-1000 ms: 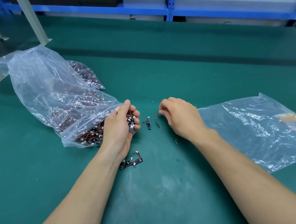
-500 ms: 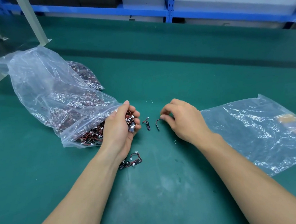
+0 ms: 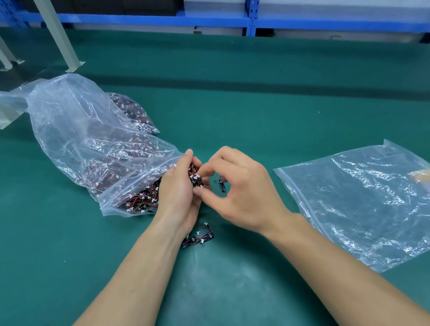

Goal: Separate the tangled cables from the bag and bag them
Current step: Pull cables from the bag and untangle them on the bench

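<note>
The left hand (image 3: 177, 194) has its grip clasped round a clump of cables (image 3: 195, 176) at the mouth of the bag (image 3: 74, 129). The right hand (image 3: 240, 190) pinches the same clump with thumb and forefinger.

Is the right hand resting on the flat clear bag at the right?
No, the right hand is apart from the flat bag, its fingers pinching at the cable clump that the left hand grips.
</note>
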Available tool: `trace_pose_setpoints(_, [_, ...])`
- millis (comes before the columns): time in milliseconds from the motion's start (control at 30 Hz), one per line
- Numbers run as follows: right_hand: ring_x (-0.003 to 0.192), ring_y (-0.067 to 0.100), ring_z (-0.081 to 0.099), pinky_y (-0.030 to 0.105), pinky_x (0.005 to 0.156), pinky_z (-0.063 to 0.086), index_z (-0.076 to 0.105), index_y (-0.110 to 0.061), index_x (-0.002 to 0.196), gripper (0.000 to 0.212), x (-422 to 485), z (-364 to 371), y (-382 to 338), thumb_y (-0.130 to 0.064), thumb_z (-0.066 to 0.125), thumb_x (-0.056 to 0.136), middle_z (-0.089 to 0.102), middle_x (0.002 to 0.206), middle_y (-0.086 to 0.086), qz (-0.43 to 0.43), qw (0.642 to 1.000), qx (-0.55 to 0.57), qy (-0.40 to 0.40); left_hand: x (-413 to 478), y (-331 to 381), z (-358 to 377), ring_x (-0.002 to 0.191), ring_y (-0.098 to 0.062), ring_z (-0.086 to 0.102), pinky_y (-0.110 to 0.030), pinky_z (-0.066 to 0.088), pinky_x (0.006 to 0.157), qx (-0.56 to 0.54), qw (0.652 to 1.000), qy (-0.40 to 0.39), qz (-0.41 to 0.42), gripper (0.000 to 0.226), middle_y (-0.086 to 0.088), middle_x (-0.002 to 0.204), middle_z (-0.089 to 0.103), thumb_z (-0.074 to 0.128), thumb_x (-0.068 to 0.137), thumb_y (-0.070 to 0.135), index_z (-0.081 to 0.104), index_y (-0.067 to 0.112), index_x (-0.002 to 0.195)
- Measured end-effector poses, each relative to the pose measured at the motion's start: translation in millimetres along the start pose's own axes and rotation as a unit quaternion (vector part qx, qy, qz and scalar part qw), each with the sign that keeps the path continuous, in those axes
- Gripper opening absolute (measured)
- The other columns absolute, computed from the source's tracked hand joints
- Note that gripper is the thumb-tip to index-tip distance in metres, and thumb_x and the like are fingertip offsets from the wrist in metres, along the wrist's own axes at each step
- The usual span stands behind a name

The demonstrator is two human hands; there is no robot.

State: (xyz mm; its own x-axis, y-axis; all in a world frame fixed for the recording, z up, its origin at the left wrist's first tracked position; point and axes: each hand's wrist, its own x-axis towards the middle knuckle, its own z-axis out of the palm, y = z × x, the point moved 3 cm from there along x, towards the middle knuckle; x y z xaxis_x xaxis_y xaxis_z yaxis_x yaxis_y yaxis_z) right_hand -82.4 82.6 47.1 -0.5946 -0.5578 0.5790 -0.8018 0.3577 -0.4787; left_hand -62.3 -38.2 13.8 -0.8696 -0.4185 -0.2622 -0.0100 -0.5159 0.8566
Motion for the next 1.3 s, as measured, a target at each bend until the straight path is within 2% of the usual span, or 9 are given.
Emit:
trace_pose_setpoints(167, [0.082,0.02,0.054,0.042,0.066,0.052,0.072,-0.014,0.098,0.027,-6.6,3.7,7.6,-0.022,0.083,0.075,0.06,0.093,-0.003,-0.015,0.999,-0.026,-0.03,1.9,-0.7,-0.1,0.045,-0.012,0.047,-0.021,0.038,0.043,-0.026,1.0,0.009,-0.013,0.037,0.001,0.06,0.056,0.053,0.101,0.03,0.059,0.019,0.066])
trace_pose_setpoints(533, [0.071,0.023,0.053,0.036,0.05,0.045,0.079,-0.017,0.09,0.004,-8.1,6.3,10.6,-0.015,0.077,0.087,0.066,0.09,0.001,-0.106,0.988,-0.102,0.043,2.0,-3.0,-0.6,0.056,-0.012,0.055,-0.027,0.037,0.057,-0.026,0.999,0.003,-0.04,0.035,0.002,0.064,0.06,0.05,0.102,0.035,0.059,0.02,0.072])
trace_pose_setpoints(733, [0.072,0.022,0.06,0.04,0.058,0.051,0.08,-0.014,0.093,0.007,-13.5,8.1,15.8,-0.017,0.075,0.091,0.068,0.089,0.002,-0.071,0.995,-0.014,0.065,0.9,-2.9,-0.8,0.055,-0.011,0.053,-0.023,0.037,0.051,-0.029,0.998,0.009,-0.049,0.035,0.002,0.064,0.06,0.049,0.102,0.038,0.058,0.021,0.072])
trace_pose_setpoints(800, [0.071,0.014,0.058,0.034,0.06,0.052,0.08,-0.012,0.093,0.006,-14.1,8.7,16.2,-0.014,0.076,0.089,0.067,0.088,0.002,-0.042,0.996,0.047,0.064,0.6,-2.3,-1.1,0.053,-0.011,0.053,-0.019,0.04,0.047,-0.029,0.998,0.013,-0.048,0.035,0.001,0.064,0.06,0.05,0.101,0.038,0.058,0.021,0.072])
trace_pose_setpoints(900, [0.065,0.012,0.057,0.022,0.061,0.048,0.079,-0.008,0.09,0.005,-13.3,8.7,16.1,-0.006,0.078,0.085,0.068,0.086,0.002,0.019,0.986,0.154,0.068,0.1,-2.1,-0.5,0.053,-0.011,0.054,-0.024,0.047,0.056,-0.049,0.998,0.004,-0.048,0.037,0.002,0.063,0.059,0.05,0.101,0.036,0.058,0.021,0.069])
trace_pose_setpoints(967, [0.067,0.015,0.061,0.019,0.06,0.046,0.079,-0.008,0.088,0.005,-12.4,7.5,14.8,-0.004,0.079,0.084,0.07,0.085,0.002,0.051,0.977,0.195,0.067,0.5,-2.3,-0.2,0.051,-0.01,0.052,-0.025,0.043,0.06,-0.064,0.997,-0.001,-0.044,0.037,0.003,0.062,0.057,0.05,0.102,0.035,0.057,0.02,0.069])
trace_pose_setpoints(1033, [0.069,0.016,0.065,0.019,0.059,0.047,0.078,-0.012,0.087,0.006,-11.9,3.8,13.8,-0.006,0.077,0.086,0.072,0.084,0.0,0.076,0.97,0.22,0.069,1.4,-2.2,0.0,0.049,-0.01,0.047,-0.022,0.038,0.053,-0.068,0.997,0.0,-0.038,0.036,0.002,0.061,0.054,0.05,0.103,0.033,0.054,0.017,0.07])
trace_pose_setpoints(1167, [0.064,0.015,0.067,0.029,0.059,0.053,0.076,-0.027,0.084,0.013,-11.3,-13.2,26.1,-0.014,0.077,0.085,0.072,0.076,-0.011,0.115,0.963,0.217,0.114,2.1,-1.8,-1.1,0.047,-0.01,0.038,-0.017,0.026,0.039,-0.062,0.997,-0.002,-0.045,0.032,0.001,0.06,0.048,0.049,0.103,0.032,0.05,0.017,0.075])
trace_pose_setpoints(1300, [0.058,0.005,0.063,0.019,0.06,0.051,0.079,-0.019,0.08,0.014,-20.9,-38.0,55.4,-0.006,0.081,0.08,0.071,0.071,-0.016,0.104,0.984,0.094,0.11,1.8,-1.7,-1.2,0.048,-0.01,0.037,-0.017,0.025,0.039,-0.06,0.997,-0.002,-0.052,0.032,0.002,0.061,0.047,0.049,0.103,0.032,0.049,0.018,0.074])
